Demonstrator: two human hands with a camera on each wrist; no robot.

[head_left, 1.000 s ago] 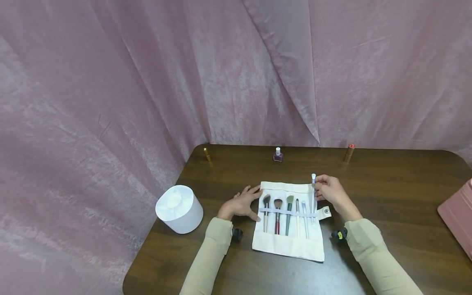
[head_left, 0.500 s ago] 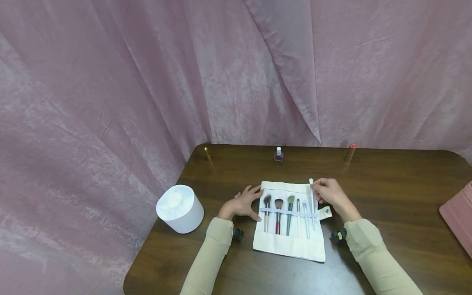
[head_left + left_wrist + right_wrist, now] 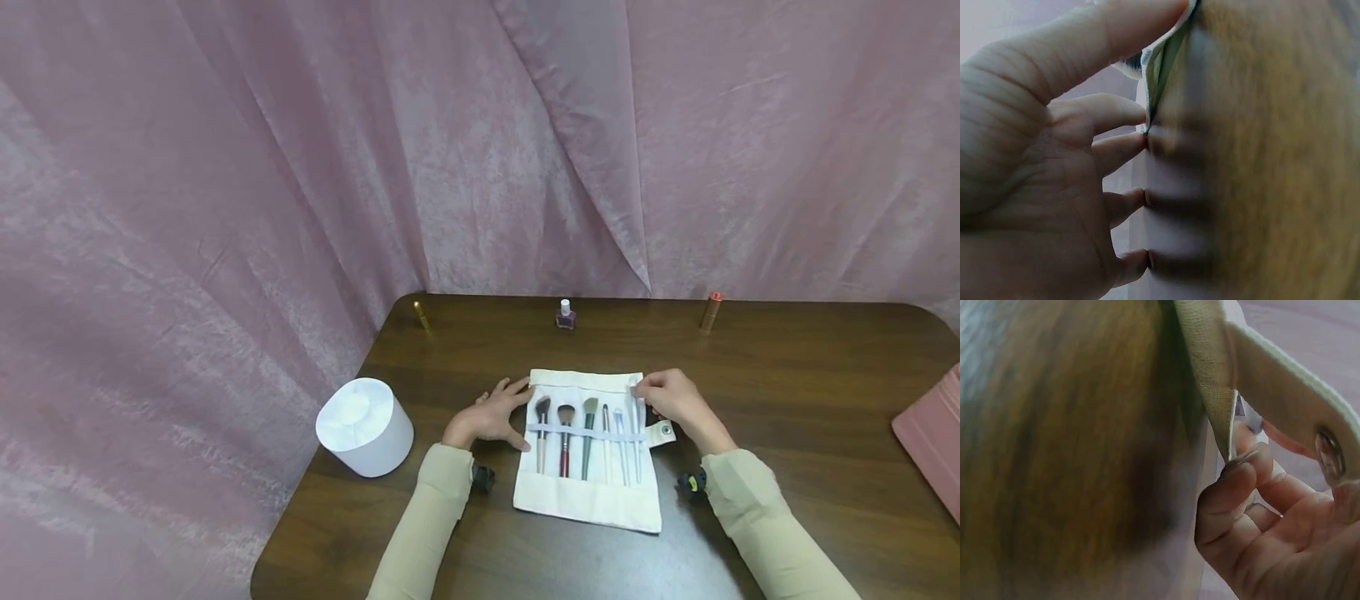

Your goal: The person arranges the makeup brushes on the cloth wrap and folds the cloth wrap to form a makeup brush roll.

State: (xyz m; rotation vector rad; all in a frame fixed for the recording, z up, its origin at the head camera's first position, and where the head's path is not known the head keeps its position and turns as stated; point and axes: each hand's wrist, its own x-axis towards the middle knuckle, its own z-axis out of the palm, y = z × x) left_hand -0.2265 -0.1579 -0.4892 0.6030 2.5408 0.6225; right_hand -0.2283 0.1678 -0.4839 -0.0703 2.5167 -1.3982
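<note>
Six brushes stand side by side in the one cream canvas brush roll (image 3: 592, 500), which lies unrolled on the dark wooden table (image 3: 810, 400) between two hands; a pale lilac band (image 3: 581, 432) crosses the roll and every handle is tucked beneath it, heads toward the far edge. From the left they are a fluffy brush with a tan handle (image 3: 542, 433), a round-headed brush with a dark red handle (image 3: 565, 437), a flat green-handled brush (image 3: 588, 433), a thin pale brush (image 3: 606, 442), a slim lilac brush (image 3: 621, 442) and, last on the right, a slender white brush (image 3: 637, 442), long and narrow with a pale tip. The right hand (image 3: 671, 400) pinches the top of that white brush at the roll's upper right corner, fingers curled; the right wrist view shows the fingertips (image 3: 1241, 481) bent in beside the canvas edge and a strap with a metal snap (image 3: 1329, 453). The left hand (image 3: 491, 414) lies flat on the roll's left edge, fingers straight and spread, and the left wrist view shows its fingertips (image 3: 1129, 150) touching the cloth. Elsewhere stand one white round box (image 3: 365, 425) near the left edge, one bottle of dark nail polish (image 3: 566, 315) at the back, one gold tube (image 3: 422, 317) at the back left corner, one copper-coloured tube (image 3: 709, 310) at the back right, and one pink case (image 3: 930, 433) at the right edge, partly out of view, with pink curtains (image 3: 300, 167) hanging behind
</note>
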